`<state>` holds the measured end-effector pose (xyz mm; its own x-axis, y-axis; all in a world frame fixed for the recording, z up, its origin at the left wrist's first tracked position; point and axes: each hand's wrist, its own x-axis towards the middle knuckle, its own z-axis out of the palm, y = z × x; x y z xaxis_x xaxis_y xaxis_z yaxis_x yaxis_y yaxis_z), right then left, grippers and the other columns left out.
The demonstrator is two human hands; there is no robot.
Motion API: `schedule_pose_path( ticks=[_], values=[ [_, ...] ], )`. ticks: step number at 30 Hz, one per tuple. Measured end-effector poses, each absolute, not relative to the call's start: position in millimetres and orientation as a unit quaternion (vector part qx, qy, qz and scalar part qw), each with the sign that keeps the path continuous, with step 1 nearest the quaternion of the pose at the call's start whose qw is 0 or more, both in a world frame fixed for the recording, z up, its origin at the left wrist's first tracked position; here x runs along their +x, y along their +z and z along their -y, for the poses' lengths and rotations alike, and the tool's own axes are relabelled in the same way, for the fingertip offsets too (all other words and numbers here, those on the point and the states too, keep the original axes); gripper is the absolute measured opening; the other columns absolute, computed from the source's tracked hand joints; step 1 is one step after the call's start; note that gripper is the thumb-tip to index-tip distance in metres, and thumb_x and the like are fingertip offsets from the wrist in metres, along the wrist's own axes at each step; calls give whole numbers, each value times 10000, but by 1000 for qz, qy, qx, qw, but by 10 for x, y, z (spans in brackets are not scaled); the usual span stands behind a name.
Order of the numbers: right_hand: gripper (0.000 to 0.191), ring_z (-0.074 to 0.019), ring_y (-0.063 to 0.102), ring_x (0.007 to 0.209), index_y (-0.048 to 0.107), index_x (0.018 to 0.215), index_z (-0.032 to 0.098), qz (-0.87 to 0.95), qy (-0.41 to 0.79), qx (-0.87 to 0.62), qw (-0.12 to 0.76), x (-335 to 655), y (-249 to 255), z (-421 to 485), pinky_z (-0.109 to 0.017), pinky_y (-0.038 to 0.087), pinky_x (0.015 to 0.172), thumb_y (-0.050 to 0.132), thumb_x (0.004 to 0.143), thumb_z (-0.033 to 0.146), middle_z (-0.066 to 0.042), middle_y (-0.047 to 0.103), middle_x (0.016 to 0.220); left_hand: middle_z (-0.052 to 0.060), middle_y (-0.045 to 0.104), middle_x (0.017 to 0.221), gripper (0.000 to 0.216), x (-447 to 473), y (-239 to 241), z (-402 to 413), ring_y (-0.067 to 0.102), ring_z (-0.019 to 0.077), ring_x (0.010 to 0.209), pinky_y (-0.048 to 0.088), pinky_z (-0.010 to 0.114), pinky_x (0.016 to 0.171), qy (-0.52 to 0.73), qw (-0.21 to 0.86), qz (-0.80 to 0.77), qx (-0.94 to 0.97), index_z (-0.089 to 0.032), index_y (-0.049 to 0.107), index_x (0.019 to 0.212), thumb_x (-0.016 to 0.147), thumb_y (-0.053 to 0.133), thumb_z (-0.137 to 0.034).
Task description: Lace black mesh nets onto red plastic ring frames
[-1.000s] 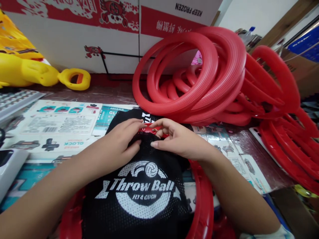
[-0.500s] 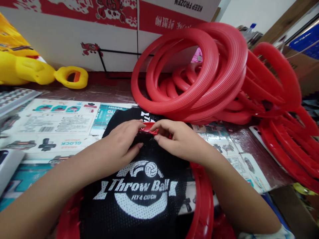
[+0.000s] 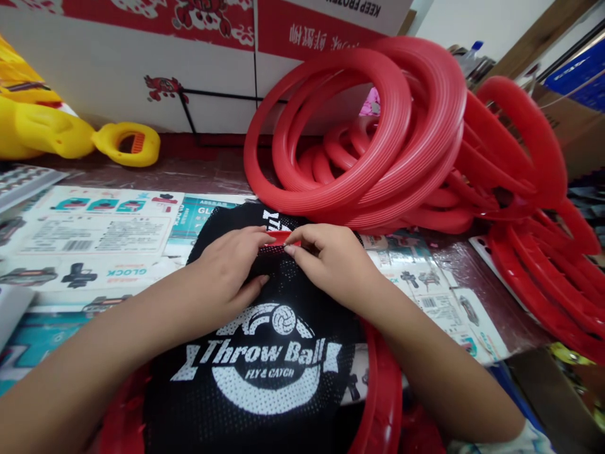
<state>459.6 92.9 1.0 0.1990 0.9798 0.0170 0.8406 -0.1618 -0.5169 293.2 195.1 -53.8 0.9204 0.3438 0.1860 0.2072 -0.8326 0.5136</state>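
A black mesh net (image 3: 265,378) printed "Throw Ball FLY & CATCH" lies over a red plastic ring (image 3: 384,391) in front of me. At its far edge a strip of the red rim (image 3: 278,237) shows. My left hand (image 3: 231,271) pinches the net edge against that strip with thumb and fingers. My right hand (image 3: 331,261) meets it from the right, its fingertips gripping the same edge of net and rim.
A pile of red rings (image 3: 378,132) leans behind the hands and spreads to the right (image 3: 543,252). Printed toy cards (image 3: 94,233) cover the table at left. Yellow plastic toys (image 3: 70,135) lie at the far left, before a cardboard box wall (image 3: 189,69).
Both hands have shifted slightly away from me along the net edge, and the fingertips have drawn closer together over the red rim. The view has tilted a little downward.
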Motion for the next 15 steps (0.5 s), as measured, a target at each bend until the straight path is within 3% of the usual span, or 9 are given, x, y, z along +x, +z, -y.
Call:
schedule_pose_path(
  ticks=[6,15],
  values=[
    [194,-141,566,753,709,829,128,626,117,-758,143,4611,-66,-1002,-254,378,698,544,892,209,-57,672,820,162,474,1330,408,2931,-552,-1916,426,287,1272,365,516,1079,147,242,-138,949,-144,407,1240,850,471,-245],
    [201,-122,524,703,677,782,126,629,95,-759,140,4619,-125,-1049,-243,348,649,541,898,218,-34,630,761,145,478,1335,424,2934,-550,-1980,432,276,1252,376,498,1076,129,256,-139,948,-137,421,1250,854,466,-283]
  ],
)
